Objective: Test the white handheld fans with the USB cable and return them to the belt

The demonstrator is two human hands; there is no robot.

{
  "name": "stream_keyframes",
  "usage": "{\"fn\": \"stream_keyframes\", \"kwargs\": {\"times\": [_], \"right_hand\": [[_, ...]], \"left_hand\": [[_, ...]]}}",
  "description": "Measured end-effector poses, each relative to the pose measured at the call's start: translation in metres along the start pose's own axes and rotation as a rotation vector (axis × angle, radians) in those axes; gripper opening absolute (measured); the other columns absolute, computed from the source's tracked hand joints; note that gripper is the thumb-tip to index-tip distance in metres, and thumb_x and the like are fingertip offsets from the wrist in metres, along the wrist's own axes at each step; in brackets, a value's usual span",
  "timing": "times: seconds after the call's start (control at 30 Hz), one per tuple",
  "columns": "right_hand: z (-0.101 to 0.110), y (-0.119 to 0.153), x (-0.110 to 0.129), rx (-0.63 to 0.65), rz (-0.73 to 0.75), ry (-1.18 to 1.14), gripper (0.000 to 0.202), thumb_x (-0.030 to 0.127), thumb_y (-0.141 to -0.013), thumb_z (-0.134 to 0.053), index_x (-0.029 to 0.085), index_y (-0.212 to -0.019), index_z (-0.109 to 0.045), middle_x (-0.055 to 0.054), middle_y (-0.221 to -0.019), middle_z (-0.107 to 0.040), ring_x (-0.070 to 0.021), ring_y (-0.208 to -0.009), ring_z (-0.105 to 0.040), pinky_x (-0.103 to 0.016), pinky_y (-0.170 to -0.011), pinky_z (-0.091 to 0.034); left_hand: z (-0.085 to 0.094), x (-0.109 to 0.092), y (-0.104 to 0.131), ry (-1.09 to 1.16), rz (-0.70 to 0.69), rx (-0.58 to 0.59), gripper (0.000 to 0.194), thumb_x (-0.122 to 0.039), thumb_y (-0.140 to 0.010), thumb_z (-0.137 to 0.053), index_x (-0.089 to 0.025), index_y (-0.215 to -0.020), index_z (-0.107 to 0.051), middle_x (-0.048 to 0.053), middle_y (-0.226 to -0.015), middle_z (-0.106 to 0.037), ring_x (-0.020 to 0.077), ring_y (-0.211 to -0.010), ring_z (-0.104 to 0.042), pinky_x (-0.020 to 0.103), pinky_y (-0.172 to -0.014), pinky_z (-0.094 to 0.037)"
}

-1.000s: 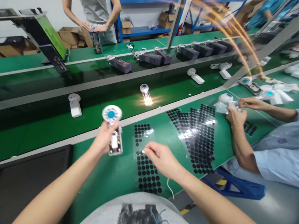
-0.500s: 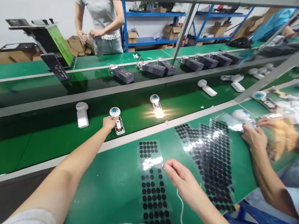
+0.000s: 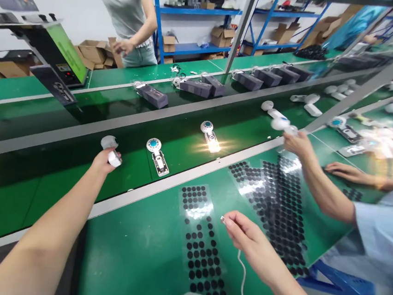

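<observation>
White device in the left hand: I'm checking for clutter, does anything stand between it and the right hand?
Nothing upright shows between the white device and right hand; the pale belt edge and dotted sheet lie there, a blue-centred device beside that path.

Smooth plastic device (image 3: pixel 108 142), glossy belt (image 3: pixel 59 166)

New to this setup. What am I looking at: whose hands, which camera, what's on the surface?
No robot here: a person works bare-handed, seen by one head-worn camera looking forward and down. The left hand grips a white device over the dark green strip. The right hand holds a white cable, its small tip at the fingertips. On the strip are an open-backed unit and a lit unit. On the green tabletop lie clear sheets of black dots. The blue sleeve at right is a co-worker's.
</observation>
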State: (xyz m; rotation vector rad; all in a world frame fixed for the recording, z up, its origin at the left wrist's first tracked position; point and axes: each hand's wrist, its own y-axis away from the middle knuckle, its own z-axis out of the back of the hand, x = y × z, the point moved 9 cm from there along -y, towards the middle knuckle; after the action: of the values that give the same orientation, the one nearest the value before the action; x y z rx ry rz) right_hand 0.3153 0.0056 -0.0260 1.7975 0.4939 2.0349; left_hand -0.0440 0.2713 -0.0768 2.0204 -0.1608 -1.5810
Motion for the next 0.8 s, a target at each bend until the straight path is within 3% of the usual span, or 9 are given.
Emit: {"fn": "stream_keyframes", "kwargs": {"times": [0.1, 0.2, 0.33, 0.4, 0.53, 0.8], "right_hand": [[-0.002, 0.004, 0.007, 0.014, 0.023, -0.036, 0.028, 0.047, -0.085, -0.045, 0.019, -0.086, -0.05, 0.004, -0.065, -0.04, -0.0078, -0.051, -0.028, -0.022, -0.046, -0.021], [-0.01, 0.009, 0.024, 0.032, 0.118, 0.006, 0.024, 0.043, -0.085, -0.048, 0.019, -0.089, -0.053, 0.003, -0.066, -0.046, -0.0078, -0.053, -0.035, -0.021, -0.048, -0.026], [-0.028, 0.019, 0.049, 0.039, 0.24, 0.07, 0.019, 0.037, -0.085, -0.049, 0.019, -0.087, -0.055, 0.002, -0.067, -0.053, -0.009, -0.056, -0.043, -0.022, -0.052, -0.033], [-0.036, 0.025, 0.061, 0.035, 0.287, 0.082, 0.017, 0.035, -0.085, -0.049, 0.019, -0.084, -0.054, 0.002, -0.067, -0.055, -0.0095, -0.058, -0.046, -0.023, -0.055, -0.036], [-0.047, 0.037, 0.075, 0.055, 0.358, 0.077, 0.014, 0.032, -0.085, -0.049, 0.019, -0.083, -0.053, 0.003, -0.067, -0.056, -0.0096, -0.06, -0.049, -0.023, -0.058, -0.039], [-0.052, 0.052, 0.082, 0.038, 0.449, 0.067, 0.01, 0.027, -0.085, -0.05, 0.019, -0.081, -0.054, 0.002, -0.071, -0.058, -0.0097, -0.065, -0.052, -0.024, -0.06, -0.041]], "left_hand": [[-0.028, 0.02, 0.046, 0.23, 0.113, 0.203, 0.013, -0.019, -0.079, -0.044, -0.012, -0.087, -0.052, 0.003, -0.071, -0.054, 0.0124, -0.063, -0.054, 0.024, -0.055, -0.046], [-0.059, 0.045, 0.11, 0.362, 0.234, 0.38, 0.022, -0.022, -0.078, -0.044, -0.009, -0.091, -0.056, 0.008, -0.078, -0.058, 0.0145, -0.067, -0.057, 0.026, -0.057, -0.049], [-0.094, 0.075, 0.196, 0.388, 0.417, 0.55, 0.024, -0.026, -0.085, -0.045, -0.007, -0.092, -0.058, 0.009, -0.079, -0.061, 0.0145, -0.063, -0.059, 0.026, -0.053, -0.051], [-0.104, 0.083, 0.227, 0.335, 0.466, 0.585, 0.023, -0.028, -0.087, -0.047, -0.009, -0.089, -0.059, 0.006, -0.077, -0.062, 0.0133, -0.06, -0.06, 0.026, -0.052, -0.053], [-0.107, 0.084, 0.259, 0.17, 0.426, 0.552, 0.018, -0.024, -0.086, -0.05, -0.01, -0.085, -0.06, 0.004, -0.076, -0.065, 0.0121, -0.055, -0.061, 0.024, -0.049, -0.054], [-0.114, 0.078, 0.29, 0.182, 0.414, 0.649, 0.013, -0.023, -0.082, -0.056, -0.011, -0.083, -0.06, 0.004, -0.072, -0.065, 0.0124, -0.057, -0.062, 0.023, -0.051, -0.053]]}}
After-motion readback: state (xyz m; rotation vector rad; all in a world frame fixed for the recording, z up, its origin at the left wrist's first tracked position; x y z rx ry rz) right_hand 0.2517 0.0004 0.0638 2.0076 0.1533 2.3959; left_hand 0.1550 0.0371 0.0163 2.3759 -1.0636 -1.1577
